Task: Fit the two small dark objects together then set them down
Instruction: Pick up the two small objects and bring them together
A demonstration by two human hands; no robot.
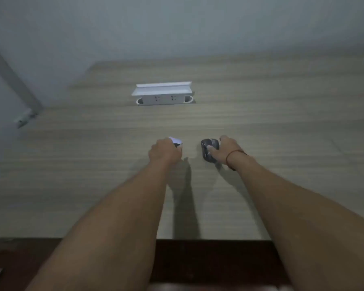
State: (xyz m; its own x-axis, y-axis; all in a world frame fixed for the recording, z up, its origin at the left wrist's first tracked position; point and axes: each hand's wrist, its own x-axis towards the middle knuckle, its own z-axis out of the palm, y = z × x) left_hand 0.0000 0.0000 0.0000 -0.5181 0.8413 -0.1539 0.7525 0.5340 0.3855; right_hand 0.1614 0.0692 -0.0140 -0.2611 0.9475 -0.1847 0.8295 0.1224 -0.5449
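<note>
Table wide open all around; only obstacle is the white socket box far back centre, probably fixed. Narrow bare gap between both hands.

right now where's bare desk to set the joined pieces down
Bare desk lies between the hands and the socket box, and wide on both sides. It is crowded only between the left hand and right hand, by the dark piece.

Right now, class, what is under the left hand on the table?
Under the left hand a small object pokes out, with a white part and a dark part showing. The grip covers the rest, so its full shape is hidden. It seems to rest on the table.
</note>
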